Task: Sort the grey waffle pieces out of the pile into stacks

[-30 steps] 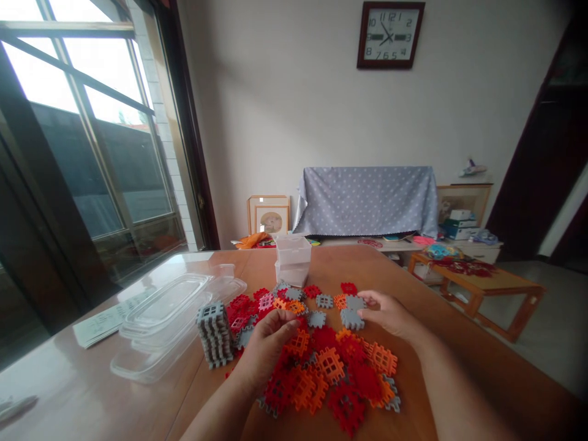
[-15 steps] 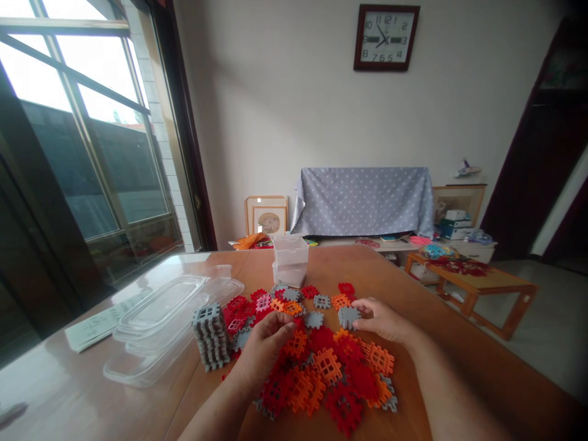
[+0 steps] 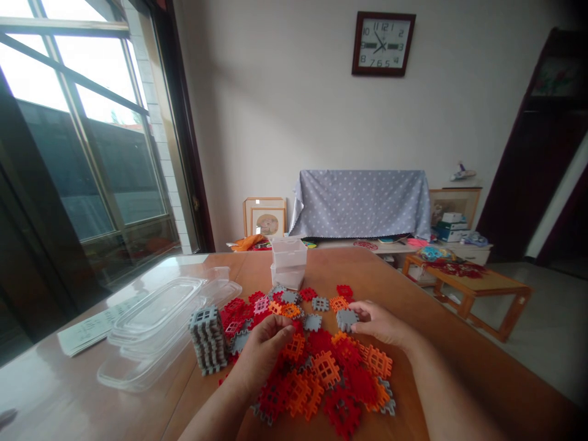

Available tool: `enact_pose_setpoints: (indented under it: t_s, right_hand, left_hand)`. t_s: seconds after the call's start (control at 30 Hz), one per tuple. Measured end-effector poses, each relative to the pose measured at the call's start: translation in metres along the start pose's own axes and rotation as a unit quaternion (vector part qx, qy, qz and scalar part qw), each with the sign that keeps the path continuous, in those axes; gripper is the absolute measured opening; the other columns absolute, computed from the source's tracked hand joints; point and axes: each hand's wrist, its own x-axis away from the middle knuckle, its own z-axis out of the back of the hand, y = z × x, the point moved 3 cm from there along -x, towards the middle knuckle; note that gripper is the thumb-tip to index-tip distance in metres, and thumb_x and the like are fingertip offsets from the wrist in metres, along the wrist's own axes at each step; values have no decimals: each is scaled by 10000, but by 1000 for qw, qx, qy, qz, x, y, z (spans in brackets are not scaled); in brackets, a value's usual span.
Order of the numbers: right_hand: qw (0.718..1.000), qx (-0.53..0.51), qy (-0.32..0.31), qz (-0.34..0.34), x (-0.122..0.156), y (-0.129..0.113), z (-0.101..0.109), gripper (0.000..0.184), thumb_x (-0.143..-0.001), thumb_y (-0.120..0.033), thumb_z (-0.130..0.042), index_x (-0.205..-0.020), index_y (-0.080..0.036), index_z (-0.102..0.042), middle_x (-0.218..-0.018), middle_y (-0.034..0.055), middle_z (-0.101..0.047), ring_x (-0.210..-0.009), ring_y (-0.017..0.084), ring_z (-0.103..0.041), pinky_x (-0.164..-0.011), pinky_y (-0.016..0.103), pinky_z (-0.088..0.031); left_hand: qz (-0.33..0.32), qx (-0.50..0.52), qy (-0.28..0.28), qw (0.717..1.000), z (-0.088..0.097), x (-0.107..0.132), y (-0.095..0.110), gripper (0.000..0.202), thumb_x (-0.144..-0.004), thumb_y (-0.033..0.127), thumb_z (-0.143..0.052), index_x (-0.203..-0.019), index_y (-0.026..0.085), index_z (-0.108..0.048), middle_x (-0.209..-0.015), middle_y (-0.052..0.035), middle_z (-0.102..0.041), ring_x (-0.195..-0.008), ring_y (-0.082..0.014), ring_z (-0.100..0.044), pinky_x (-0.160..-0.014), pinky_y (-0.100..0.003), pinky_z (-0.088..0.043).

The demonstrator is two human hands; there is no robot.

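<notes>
My right hand [image 3: 379, 324] grips a small stack of grey interlocking plastic tiles [image 3: 346, 320] by its right side, thumb below and fingers above. Over the middle of the pile, my left hand [image 3: 266, 346] has its thumb and fingers pinched together; what they hold, if anything, is hidden. Beneath both hands spreads a loose heap of red, orange and grey tiles, including an orange window tile [image 3: 326, 369] and a solid red tile [image 3: 361, 384]. A taller stack of grey window tiles [image 3: 207, 340] stands upright to the left of my left hand.
Clear plastic lids [image 3: 158, 306] lie on the left of the wooden table [image 3: 367, 275], beside a printed sheet [image 3: 87, 327]. Two stacked clear boxes [image 3: 288, 260] stand behind the heap. A low wooden table [image 3: 478, 282] is off to the right.
The view has shifted slightly. Both hands keep nearly the same places over the tiles, the right one still on the grey stack and the left one still pinched.
</notes>
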Motion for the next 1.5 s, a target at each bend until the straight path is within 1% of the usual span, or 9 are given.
enact_pose_setpoints:
  t_s: [0.1,0.27,0.43,0.6,0.77,1.0,1.27,1.37,1.5]
  right_hand:
    - [1000,9,1,0,1,2,1,463,-682,-340,-782,-1127,-225,-735,-1107,76,-755,-1012,283,-709,-920,447,-556]
    - [994,67,79,38,-3,1,7,552,-736,-371,-748,-1257,-203,-674,-1234,108,-701,-1129,280,-655,-991,449,-514]
    - [969,175,135,114,-4,-33,-15,421,-818,-331,-667,-1222,-211,-682,-1142,90,-716,-1078,258,-648,-975,429,-505]
    - [943,275,64,177,8,-71,-64,387,-849,-229,-623,-1230,-243,-687,-1236,104,-694,-1203,270,-593,-1041,448,-458]
    - [930,333,-9,158,12,-76,-91,464,-899,-284,-599,-1363,-252,-608,-1400,117,-629,-1402,326,-453,-1150,550,-331]
    - [917,379,-44,120,10,-80,-94,273,-923,-314,-562,-1147,-256,-706,-1300,102,-693,-1400,348,-448,-1127,599,-279]
    - [905,408,-8,120,8,-79,-92,151,-883,-236,-575,-866,-240,-725,-1072,81,-731,-1211,269,-581,-987,404,-342]
    - [902,412,-5,126,7,-79,-92,163,-891,-221,-565,-852,-247,-722,-980,55,-726,-1054,232,-623,-911,365,-343]
    - [904,401,-8,149,7,-81,-92,147,-892,-206,-574,-843,-250,-705,-915,26,-720,-993,215,-621,-893,343,-336]
  left_hand:
    - [1,5,-2,1000,-1,1,1,320,-802,455,-787,-881,174,-655,-766,10,-612,-695,-119,-510,-671,-235,-374]
    - [-4,15,33,999,1,1,5,344,-766,455,-807,-896,176,-653,-800,-3,-641,-737,-137,-545,-700,-244,-407]
    - [-22,17,104,994,12,-3,6,386,-754,465,-803,-966,185,-644,-878,-9,-652,-782,-146,-569,-721,-254,-439]
    - [-26,4,103,994,14,-5,2,371,-780,461,-780,-973,178,-638,-856,-8,-635,-741,-140,-550,-697,-259,-428]
    - [-57,-18,88,994,10,-6,1,328,-773,454,-784,-850,171,-636,-781,-3,-620,-729,-139,-525,-695,-255,-407]
    - [-67,-43,82,993,10,-8,-1,310,-808,444,-745,-847,164,-619,-751,12,-580,-704,-128,-486,-688,-254,-391]
    - [-66,-69,75,993,8,-5,1,283,-849,427,-703,-859,160,-609,-735,20,-541,-679,-118,-444,-664,-245,-374]
    - [-69,-77,70,992,8,-5,0,278,-855,420,-696,-853,157,-607,-743,16,-541,-685,-119,-443,-656,-241,-368]
    - [-67,-82,66,992,8,-6,-2,270,-867,414,-685,-848,158,-601,-726,25,-523,-665,-111,-428,-642,-235,-359]
